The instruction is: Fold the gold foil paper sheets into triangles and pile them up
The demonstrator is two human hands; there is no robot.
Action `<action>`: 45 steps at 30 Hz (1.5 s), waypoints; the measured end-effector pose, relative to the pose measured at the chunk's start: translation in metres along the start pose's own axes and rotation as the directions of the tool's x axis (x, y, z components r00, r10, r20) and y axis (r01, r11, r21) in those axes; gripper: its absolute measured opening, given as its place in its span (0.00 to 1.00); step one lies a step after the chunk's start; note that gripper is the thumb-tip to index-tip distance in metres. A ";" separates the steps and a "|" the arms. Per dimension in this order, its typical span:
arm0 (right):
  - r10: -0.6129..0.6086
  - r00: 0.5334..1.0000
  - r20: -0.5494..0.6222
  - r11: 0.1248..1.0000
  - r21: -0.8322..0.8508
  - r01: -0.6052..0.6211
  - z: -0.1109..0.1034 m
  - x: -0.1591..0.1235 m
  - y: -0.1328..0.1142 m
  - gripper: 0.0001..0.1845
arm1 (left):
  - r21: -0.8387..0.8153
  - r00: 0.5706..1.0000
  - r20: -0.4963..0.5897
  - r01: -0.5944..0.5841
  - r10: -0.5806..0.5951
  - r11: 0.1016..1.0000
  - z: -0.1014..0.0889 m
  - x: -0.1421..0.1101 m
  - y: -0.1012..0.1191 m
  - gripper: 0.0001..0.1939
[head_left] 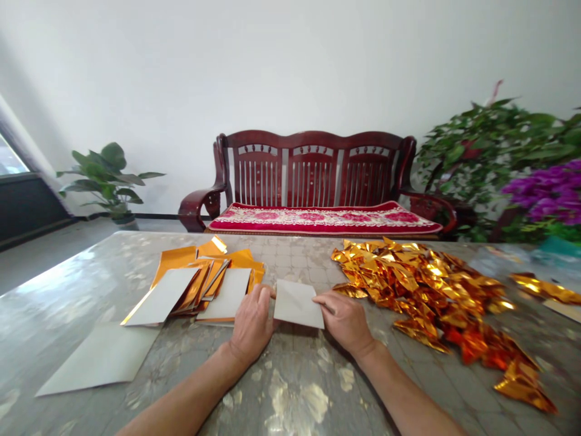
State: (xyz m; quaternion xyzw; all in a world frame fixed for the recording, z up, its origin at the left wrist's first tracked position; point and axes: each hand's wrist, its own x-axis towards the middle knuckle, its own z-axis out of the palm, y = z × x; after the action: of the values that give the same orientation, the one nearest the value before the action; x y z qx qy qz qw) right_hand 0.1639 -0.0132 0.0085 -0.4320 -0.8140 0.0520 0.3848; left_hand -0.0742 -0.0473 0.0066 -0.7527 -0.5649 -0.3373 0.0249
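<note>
A sheet of paper [298, 303], pale side up, is held by its two side edges over the table. My left hand [254, 321] pinches its left edge, fingers curled. On the opposite edge, my right hand [345, 318] is closed with thumb and fingers pressed together. Close by on the left lies a loose pile of foil papers [181, 263], gold on one side and pale on the other. Beyond my right hand spreads a heap of folded gold foil pieces [417, 278], with a few redder ones at its near side.
A larger pale sheet [97, 357] lies at the table's left. Clear plastic [503, 257] and more gold foil [544, 287] are at the far right. Behind the patterned table [290, 393] stands a wooden bench [313, 169], with potted plants [109, 178] on either side.
</note>
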 end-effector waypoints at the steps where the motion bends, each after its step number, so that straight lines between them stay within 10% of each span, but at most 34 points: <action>1: -0.005 1.000 0.026 0.999 -0.044 0.006 0.001 0.000 0.001 0.13 | -0.015 1.000 0.008 0.012 -0.012 1.000 0.001 -0.001 0.000 0.14; 6: 0.000 0.994 0.108 0.987 -0.161 0.017 0.000 0.000 0.004 0.13 | -0.049 0.997 0.046 -0.059 0.061 0.997 0.003 -0.004 -0.001 0.36; 15: -0.080 0.986 0.148 0.974 -0.199 0.109 -0.005 0.003 -0.002 0.09 | -0.083 0.961 0.258 -0.083 0.102 0.993 0.002 0.000 -0.002 0.09; 45: 0.155 0.941 0.302 0.981 -0.157 -0.111 0.000 0.006 -0.003 0.12 | -0.075 0.931 0.332 0.189 -0.155 0.979 -0.003 0.010 0.004 0.13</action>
State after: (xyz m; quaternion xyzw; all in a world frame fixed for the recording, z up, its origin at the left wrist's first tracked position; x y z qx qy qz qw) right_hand 0.1602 -0.0107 0.0133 -0.4977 -0.8353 0.0894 0.2159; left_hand -0.0705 -0.0416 0.0163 -0.7457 -0.6065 -0.2391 -0.1377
